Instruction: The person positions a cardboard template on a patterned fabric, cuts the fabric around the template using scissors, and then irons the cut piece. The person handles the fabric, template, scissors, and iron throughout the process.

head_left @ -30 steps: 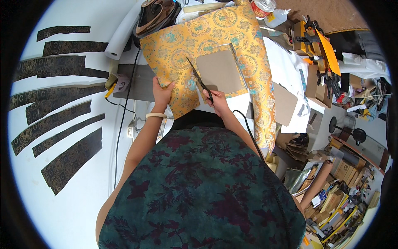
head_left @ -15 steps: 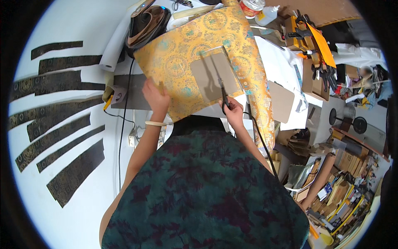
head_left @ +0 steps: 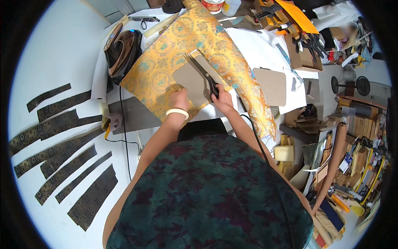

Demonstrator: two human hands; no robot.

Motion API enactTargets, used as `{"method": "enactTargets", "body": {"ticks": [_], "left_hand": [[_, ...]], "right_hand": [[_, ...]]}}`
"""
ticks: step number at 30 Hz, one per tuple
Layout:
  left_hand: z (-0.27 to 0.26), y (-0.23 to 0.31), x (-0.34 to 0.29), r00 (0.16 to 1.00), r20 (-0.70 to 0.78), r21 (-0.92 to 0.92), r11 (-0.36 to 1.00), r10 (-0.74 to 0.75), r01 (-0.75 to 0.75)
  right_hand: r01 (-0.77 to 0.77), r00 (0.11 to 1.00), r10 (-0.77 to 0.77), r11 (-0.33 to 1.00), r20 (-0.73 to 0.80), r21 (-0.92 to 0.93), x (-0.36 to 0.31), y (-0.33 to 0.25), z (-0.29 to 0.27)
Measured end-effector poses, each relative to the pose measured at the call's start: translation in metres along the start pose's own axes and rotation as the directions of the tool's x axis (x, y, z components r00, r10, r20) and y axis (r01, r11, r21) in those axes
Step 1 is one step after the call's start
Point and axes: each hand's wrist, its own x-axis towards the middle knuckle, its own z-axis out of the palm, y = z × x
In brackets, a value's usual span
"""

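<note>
Yellow-gold patterned brocade fabric [head_left: 145,74] is spread over the table, with a grey rectangular board [head_left: 188,76] lying on it. My right hand [head_left: 223,99] grips black-handled scissors [head_left: 206,74]; their blades point up and left over the board's far right part. The blades look nearly closed. My left hand [head_left: 179,99], with a pale bangle at the wrist, is closed at the board's near left edge. A bit of yellow fabric shows at its fingertips, though the pinch itself is partly hidden.
An iron [head_left: 124,54] stands at the left, its cord hanging down. Another grey board [head_left: 269,87] lies on white paper at the right. Dark patterned strips [head_left: 93,197] are on the white surface at left. A box of tools [head_left: 304,58] sits at the far right.
My left hand has moved right, from the fabric's left part to the board's near left edge. The scissors have tilted further left and their blades look closer together. The whole view has shifted.
</note>
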Motion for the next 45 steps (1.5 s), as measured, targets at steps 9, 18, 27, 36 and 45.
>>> {"method": "enactTargets", "body": {"ticks": [9, 18, 27, 36, 45], "left_hand": [[0.017, -0.025, 0.015, 0.992, -0.092, 0.017, 0.996, 0.090, -0.089], [0.053, 0.001, 0.001, 0.837, -0.511, 0.290, 0.956, 0.197, -0.048], [0.042, 0.010, 0.006, 0.957, -0.251, 0.056, 0.989, 0.143, -0.134], [-0.001, -0.014, -0.009, 0.954, -0.132, -0.055, 0.959, 0.270, -0.279], [0.066, 0.130, -0.186, 0.498, 0.342, 0.436, 0.336, 0.797, -0.835]], "right_hand": [[0.007, 1.000, -0.002, 0.989, -0.030, 0.150, 0.005, 0.005, -0.006], [0.044, 0.998, -0.051, 0.979, 0.029, 0.200, 0.010, 0.018, -0.008], [0.178, 0.984, -0.176, 0.941, -0.035, 0.288, 0.016, 0.034, -0.007], [0.088, 0.995, -0.098, 0.899, 0.000, 0.430, 0.011, 0.011, -0.077], [-0.079, 0.887, 0.074, 0.997, -0.456, 0.008, -0.008, 0.160, -0.280]]}}
